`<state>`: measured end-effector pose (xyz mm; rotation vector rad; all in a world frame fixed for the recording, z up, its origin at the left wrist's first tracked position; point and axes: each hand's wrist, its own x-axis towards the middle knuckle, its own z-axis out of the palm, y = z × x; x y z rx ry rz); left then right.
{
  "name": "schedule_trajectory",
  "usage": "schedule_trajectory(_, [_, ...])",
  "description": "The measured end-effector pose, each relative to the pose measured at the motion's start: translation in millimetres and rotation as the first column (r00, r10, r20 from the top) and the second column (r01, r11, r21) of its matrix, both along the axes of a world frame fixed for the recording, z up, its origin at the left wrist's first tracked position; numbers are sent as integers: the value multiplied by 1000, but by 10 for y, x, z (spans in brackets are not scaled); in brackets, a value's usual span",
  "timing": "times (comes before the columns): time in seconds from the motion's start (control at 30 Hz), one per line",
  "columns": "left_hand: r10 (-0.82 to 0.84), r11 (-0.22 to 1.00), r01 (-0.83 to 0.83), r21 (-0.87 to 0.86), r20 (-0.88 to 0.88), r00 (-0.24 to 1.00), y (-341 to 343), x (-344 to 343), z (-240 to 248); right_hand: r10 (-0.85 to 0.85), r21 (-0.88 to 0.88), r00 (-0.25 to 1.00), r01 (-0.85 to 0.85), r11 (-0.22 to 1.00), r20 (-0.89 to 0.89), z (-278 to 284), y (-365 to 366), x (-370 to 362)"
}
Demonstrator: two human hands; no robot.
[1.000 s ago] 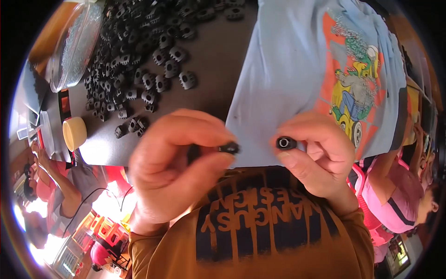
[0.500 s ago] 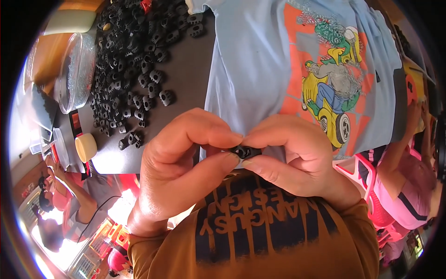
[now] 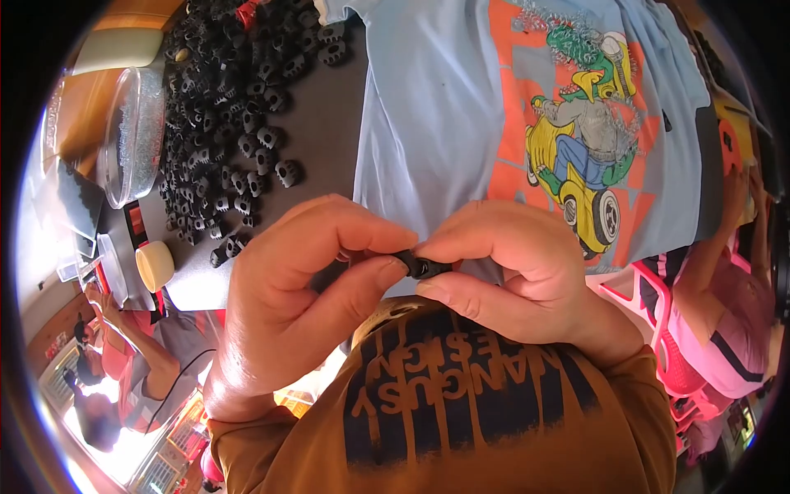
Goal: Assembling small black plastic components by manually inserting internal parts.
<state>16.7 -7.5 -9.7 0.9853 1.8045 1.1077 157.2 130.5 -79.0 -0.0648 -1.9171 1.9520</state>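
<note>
Close in front of my chest, my left hand (image 3: 300, 288) and my right hand (image 3: 518, 272) hold small black claw clip parts (image 3: 422, 267) end to end. Each hand pinches from its own side between thumb and forefinger. Fingertips cover much of the parts, so how they join is hard to make out. A large pile of similar black toothed clip pieces (image 3: 218, 115) spreads over the dark tabletop (image 3: 325, 132) at the far left. Beyond my hands lies a light blue T-shirt (image 3: 428, 107) with a cartoon print, and small silvery springs (image 3: 568, 41) are scattered on it.
A clear oval container (image 3: 122, 156) of tiny springs stands left of the pile. Nearer is a cream round tub (image 3: 155, 266). Another person (image 3: 132, 354) sits at the left, and one in pink (image 3: 724, 321) is by a pink chair (image 3: 679, 354) at the right.
My left hand has shifted slightly left, and more of the black clip parts shows between the fingertips. Both hands still pinch them. The view of the table has shifted a little.
</note>
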Motion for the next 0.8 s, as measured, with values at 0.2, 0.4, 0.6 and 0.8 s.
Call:
schedule_trajectory(0.2, [-19,990,43,136,-176,984,-1,86,-118,47,54,998,-49,997,44,-3,36,29])
schedule_trajectory(0.4, [-57,954,186,235,-468,882,25,93,-115,-90,-141,996,90,986,2,-25,-82,-4])
schedule_trajectory(0.6, [-37,955,170,242,-473,880,42,167,-97,-31,-284,999,33,958,12,-21,-44,-6])
schedule_trajectory(0.8, [39,906,291,308,-744,667,81,153,-279,11,-378,999,8,926,49,14,-7,4])
